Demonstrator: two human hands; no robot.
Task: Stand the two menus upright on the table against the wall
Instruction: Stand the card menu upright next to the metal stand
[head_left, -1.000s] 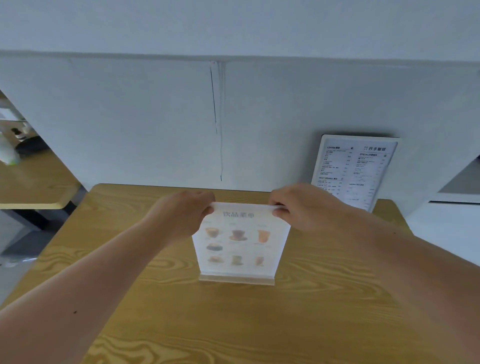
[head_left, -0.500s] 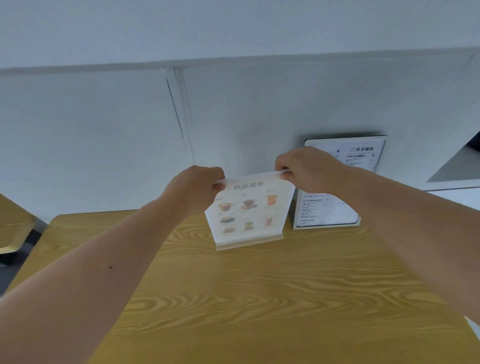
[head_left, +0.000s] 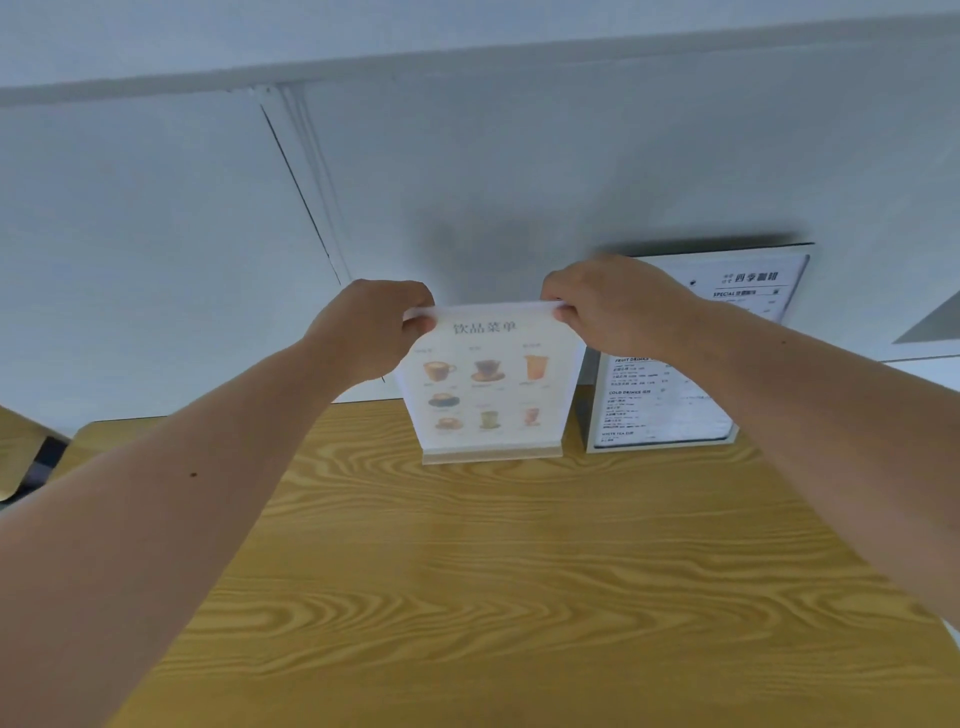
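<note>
A drinks menu (head_left: 488, 384) with pictures of cups stands upright in a pale wooden base, close to the grey wall at the table's far edge. My left hand (head_left: 371, 327) pinches its top left corner and my right hand (head_left: 613, 306) pinches its top right corner. Just to its right, a white text menu (head_left: 670, 405) in a frame leans upright against the wall; my right hand and forearm hide its upper left part.
The wooden table (head_left: 519, 571) stretches toward me. The grey wall (head_left: 467, 182) has a vertical seam at the left. Another wooden table edge (head_left: 15, 457) shows at the far left, and a white ledge (head_left: 924, 353) sits at the far right.
Both hands have carried the drinks menu away from me, from mid-table to the wall beside the text menu. The camera has moved closer and tilted.
</note>
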